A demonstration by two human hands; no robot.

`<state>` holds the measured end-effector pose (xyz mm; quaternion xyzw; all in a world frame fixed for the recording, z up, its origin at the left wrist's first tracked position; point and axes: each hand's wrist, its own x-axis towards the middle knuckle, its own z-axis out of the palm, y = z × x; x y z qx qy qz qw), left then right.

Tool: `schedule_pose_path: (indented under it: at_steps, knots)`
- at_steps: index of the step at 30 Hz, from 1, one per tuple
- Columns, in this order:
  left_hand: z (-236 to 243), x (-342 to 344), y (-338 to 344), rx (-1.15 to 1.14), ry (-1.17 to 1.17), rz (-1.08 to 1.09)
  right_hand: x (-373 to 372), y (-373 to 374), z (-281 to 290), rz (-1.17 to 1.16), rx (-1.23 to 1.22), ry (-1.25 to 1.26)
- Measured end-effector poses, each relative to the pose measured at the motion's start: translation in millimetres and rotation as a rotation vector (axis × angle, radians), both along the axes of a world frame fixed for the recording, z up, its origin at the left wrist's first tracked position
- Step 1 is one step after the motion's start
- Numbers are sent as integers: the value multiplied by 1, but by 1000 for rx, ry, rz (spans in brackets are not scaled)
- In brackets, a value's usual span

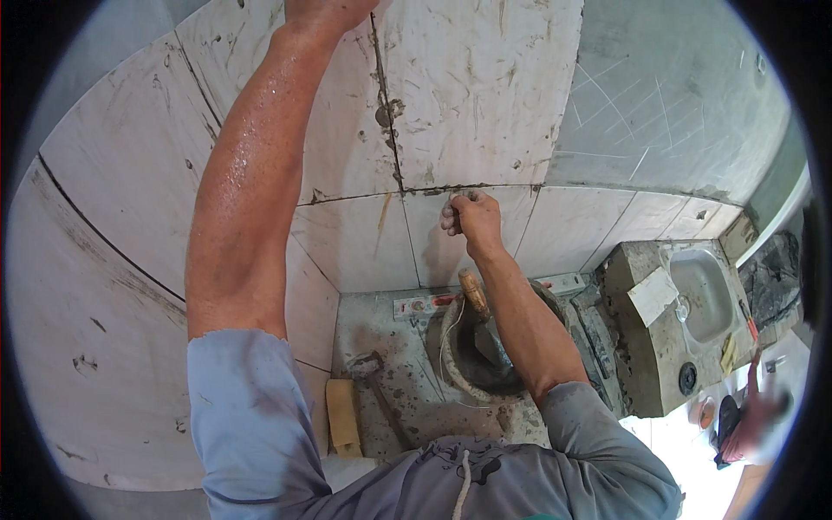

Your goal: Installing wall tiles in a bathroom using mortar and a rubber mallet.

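Observation:
My left arm reaches up along the tiled wall. Only part of my left hand [328, 12] shows at the top edge, with its fingers out of sight, close to a vertical tile joint. My right hand [473, 217] is closed with curled, whitish fingertips, right beside the horizontal joint under a large marbled wall tile [477, 95]. Whatever those fingers hold, if anything, is hidden. Dark mortar fills parts of the joint. Below my right forearm stands a bucket [446, 347] with grey mix inside, and a wooden-handled trowel [473, 290] rests in it.
A spirit level [425, 306] lies behind the bucket against the wall. On the grey surface are a hammer [366, 364] and a yellowish block [343, 416]. To the right, a counter holds a metal sink [700, 299]. Another person [750, 425] is at the lower right.

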<state>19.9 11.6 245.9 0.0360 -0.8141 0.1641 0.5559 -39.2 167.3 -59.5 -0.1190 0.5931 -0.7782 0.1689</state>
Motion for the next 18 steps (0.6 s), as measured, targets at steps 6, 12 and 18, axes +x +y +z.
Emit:
schedule_pose_path:
  at_steps: [6,12,18]
  knots:
    - [3,-6,-5,24,27,7,0,-5,0,11,-70,-36]
    - [2,-4,-6,-49,31,83,-4,-9,-3,22,-126,-58]
    - [1,6,-3,0,-90,76,-9,-6,-8,34,-140,-65]
